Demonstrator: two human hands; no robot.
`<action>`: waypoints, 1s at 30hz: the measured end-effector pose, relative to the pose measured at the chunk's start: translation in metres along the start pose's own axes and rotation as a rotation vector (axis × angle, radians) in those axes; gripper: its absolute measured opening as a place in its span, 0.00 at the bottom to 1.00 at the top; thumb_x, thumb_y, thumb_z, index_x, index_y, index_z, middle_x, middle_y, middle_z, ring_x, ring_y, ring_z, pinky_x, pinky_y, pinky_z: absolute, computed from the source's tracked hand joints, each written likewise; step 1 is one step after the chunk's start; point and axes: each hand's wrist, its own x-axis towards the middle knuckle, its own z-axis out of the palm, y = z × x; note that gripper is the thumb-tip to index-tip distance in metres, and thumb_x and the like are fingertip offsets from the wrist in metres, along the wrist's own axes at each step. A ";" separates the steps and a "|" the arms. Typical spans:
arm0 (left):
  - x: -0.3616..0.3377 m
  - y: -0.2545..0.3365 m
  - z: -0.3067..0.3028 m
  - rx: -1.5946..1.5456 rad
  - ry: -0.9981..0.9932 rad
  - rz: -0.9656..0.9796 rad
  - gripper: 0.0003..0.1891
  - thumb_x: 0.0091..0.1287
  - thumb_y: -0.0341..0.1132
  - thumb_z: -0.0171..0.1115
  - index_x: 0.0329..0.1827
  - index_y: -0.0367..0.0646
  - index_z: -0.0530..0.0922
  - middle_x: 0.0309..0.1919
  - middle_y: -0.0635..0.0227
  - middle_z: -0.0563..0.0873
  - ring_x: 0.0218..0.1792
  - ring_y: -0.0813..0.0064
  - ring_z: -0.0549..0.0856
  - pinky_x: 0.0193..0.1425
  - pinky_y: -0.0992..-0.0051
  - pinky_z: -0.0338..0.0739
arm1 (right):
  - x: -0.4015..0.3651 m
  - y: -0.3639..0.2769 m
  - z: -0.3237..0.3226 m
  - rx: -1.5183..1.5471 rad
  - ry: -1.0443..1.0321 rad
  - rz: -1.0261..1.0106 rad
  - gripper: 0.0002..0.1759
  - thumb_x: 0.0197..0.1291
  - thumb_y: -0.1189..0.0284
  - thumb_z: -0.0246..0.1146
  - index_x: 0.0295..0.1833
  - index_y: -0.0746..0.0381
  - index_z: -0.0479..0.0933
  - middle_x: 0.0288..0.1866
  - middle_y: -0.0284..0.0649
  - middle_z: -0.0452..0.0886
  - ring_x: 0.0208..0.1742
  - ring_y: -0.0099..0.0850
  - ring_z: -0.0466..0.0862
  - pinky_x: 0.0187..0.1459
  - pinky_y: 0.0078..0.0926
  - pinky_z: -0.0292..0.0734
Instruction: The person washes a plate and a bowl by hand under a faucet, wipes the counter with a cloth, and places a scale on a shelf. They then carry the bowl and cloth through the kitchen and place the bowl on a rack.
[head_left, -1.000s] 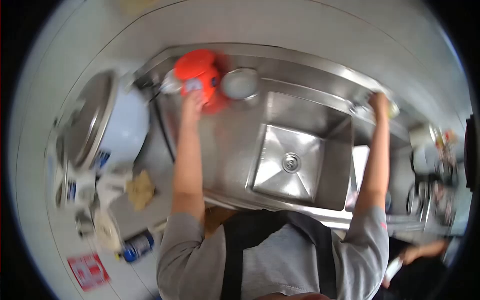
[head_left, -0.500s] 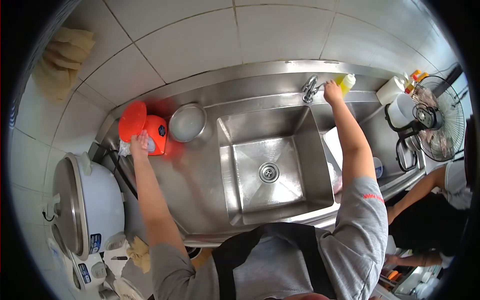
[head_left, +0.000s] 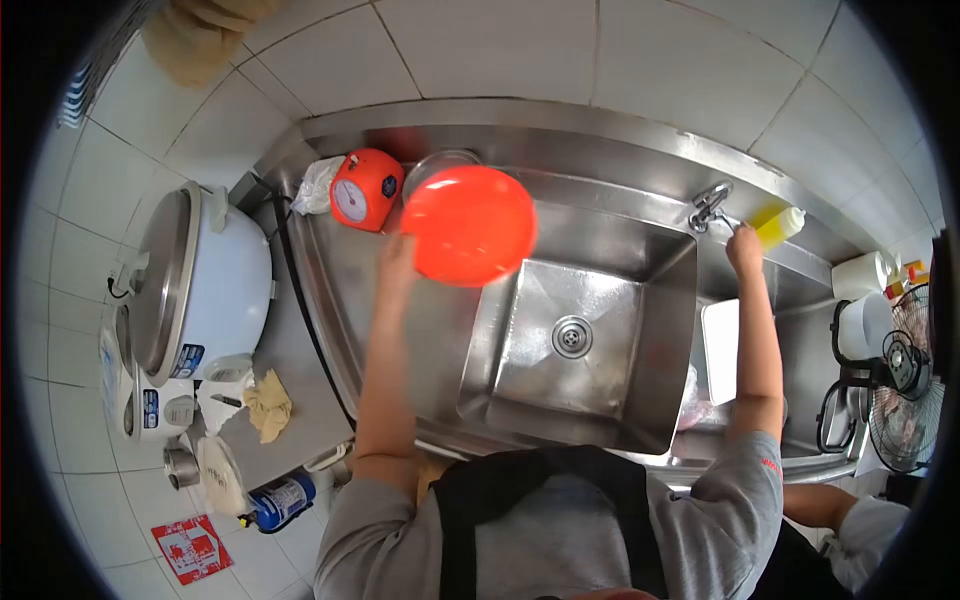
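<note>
A round, red-orange scale pan [head_left: 470, 225] hangs over the left rim of the sink basin [head_left: 580, 390], gripped at its left edge by my left hand [head_left: 398, 258], which is somewhat blurred. Behind it on the steel counter stands a red dial scale [head_left: 367, 190], its top bare and its white dial facing me. A round metal bowl [head_left: 445, 160] beside the scale is partly covered by the pan. At the back right, my right hand [head_left: 745, 252] closes its fingers around the lever of the chrome faucet [head_left: 711, 205]. A yellow squeeze bottle [head_left: 780, 228] leans just beyond that hand.
To the left sit a large rice cooker [head_left: 225, 290] and a tan cloth [head_left: 268, 405]. A white board [head_left: 720, 350] stands right of the basin. A fan [head_left: 905, 370] is at far right. Another person's arm [head_left: 815, 505] reaches in at lower right.
My left hand has lifted the scale pan away from the scale and carried it right, toward the basin. The right hand stays at the faucet. The view has shifted left.
</note>
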 end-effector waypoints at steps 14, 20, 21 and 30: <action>-0.039 -0.108 0.221 0.373 -0.537 -0.177 0.20 0.49 0.26 0.57 0.47 0.34 0.68 0.35 0.56 0.80 0.31 0.68 0.82 0.25 0.71 0.80 | -0.007 -0.139 0.005 1.374 -0.719 -0.100 0.08 0.55 0.73 0.56 0.38 0.66 0.75 0.30 0.38 0.78 0.31 0.24 0.79 0.34 0.19 0.75; -0.039 -0.118 0.217 0.346 -0.569 -0.258 0.19 0.49 0.26 0.55 0.47 0.35 0.68 0.35 0.56 0.80 0.30 0.67 0.83 0.24 0.71 0.80 | -0.044 -0.114 -0.110 0.193 -0.626 -0.619 0.11 0.47 0.65 0.60 0.32 0.62 0.77 0.29 0.45 0.79 0.34 0.38 0.79 0.38 0.33 0.72; -0.042 -0.119 0.222 0.341 -0.559 -0.280 0.19 0.49 0.26 0.54 0.47 0.35 0.69 0.34 0.55 0.80 0.29 0.66 0.83 0.23 0.70 0.79 | -0.051 -0.120 -0.123 0.274 -0.463 -0.600 0.12 0.48 0.64 0.58 0.29 0.62 0.78 0.29 0.48 0.79 0.34 0.44 0.79 0.38 0.38 0.72; -0.065 -0.115 0.199 0.235 -0.655 -0.346 0.19 0.54 0.29 0.53 0.51 0.39 0.66 0.38 0.58 0.79 0.29 0.68 0.82 0.26 0.68 0.79 | -0.051 -0.077 -0.282 0.505 -0.436 -0.347 0.23 0.56 0.54 0.53 0.25 0.65 0.73 0.19 0.37 0.74 0.18 0.25 0.75 0.19 0.23 0.70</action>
